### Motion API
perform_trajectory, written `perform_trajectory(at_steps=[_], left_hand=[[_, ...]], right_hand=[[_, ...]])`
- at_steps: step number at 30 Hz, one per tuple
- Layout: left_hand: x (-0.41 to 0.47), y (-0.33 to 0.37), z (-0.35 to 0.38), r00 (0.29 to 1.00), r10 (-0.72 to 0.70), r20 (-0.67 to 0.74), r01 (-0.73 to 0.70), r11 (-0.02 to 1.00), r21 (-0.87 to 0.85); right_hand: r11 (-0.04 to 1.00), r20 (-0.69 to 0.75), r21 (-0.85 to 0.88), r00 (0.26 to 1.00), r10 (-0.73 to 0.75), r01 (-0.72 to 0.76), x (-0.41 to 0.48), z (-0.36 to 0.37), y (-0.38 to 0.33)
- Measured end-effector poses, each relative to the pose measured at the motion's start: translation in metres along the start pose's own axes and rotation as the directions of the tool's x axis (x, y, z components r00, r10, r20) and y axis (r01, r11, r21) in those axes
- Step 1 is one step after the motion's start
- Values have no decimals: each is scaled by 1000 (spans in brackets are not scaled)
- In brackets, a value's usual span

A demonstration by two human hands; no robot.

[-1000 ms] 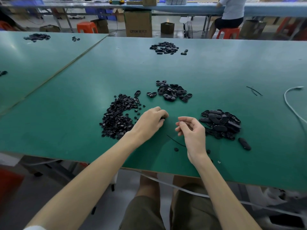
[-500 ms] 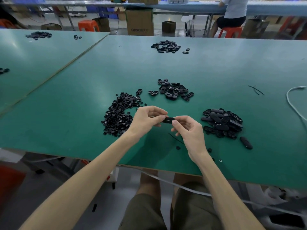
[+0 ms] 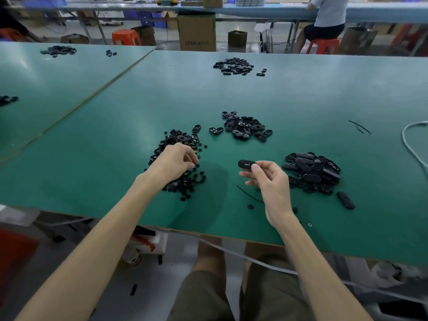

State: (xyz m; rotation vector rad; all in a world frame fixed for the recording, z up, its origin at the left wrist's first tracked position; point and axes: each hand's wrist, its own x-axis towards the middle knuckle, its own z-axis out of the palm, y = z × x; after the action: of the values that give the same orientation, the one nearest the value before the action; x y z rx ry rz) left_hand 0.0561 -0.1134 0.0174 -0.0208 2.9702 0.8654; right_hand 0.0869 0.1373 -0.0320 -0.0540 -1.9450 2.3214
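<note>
The right hand [image 3: 271,184] pinches a black oval piece [image 3: 246,164] between thumb and forefinger. It holds the piece up off the green table [image 3: 104,163], just past its own fingertips and toward the other hand. The left hand [image 3: 174,162] hangs with fingers curled downward over a heap of small round black parts [image 3: 178,139]. Its fingertips are down among them, but I cannot tell whether they have closed on one. The back of that hand hides the middle of the heap, which spreads out under and beyond it.

Just off the outer side of the right hand lies a pile of closed oval housings [image 3: 312,172], near the knuckles but apart from them. One stray housing [image 3: 345,200] lies alone at the pile's near corner. A thin black strip [image 3: 246,193] runs on the table and passes under the right wrist, which covers its end, and a loose round part [image 3: 250,206] sits beside it. Ahead of both hands, beyond the gap between them, sits a pile of open oval shells [image 3: 245,129]. Much farther ahead there is another scatter of black pieces [image 3: 234,66]. Well out to the right of the right hand a white cable [image 3: 411,147] loops across the table. Past the far edge stand a cardboard box [image 3: 196,31] and a red stool [image 3: 323,45] with a person seated on it.
</note>
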Motion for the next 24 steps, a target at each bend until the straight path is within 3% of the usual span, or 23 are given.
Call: perform_trajectory(at_steps=[18, 21, 24], left_hand=[[-5, 22, 29, 979, 201, 40, -204, 934, 294], [-5, 26, 34, 970, 239, -40, -229, 958, 174], [-8, 39, 38, 976, 211, -62, -218, 963, -156]], right_hand=[[997, 13, -68, 1000, -20, 21, 1, -3, 5], [998, 12, -61, 1000, -23, 23, 2, -2, 5], [998, 17, -57, 999, -27, 28, 2, -3, 5]])
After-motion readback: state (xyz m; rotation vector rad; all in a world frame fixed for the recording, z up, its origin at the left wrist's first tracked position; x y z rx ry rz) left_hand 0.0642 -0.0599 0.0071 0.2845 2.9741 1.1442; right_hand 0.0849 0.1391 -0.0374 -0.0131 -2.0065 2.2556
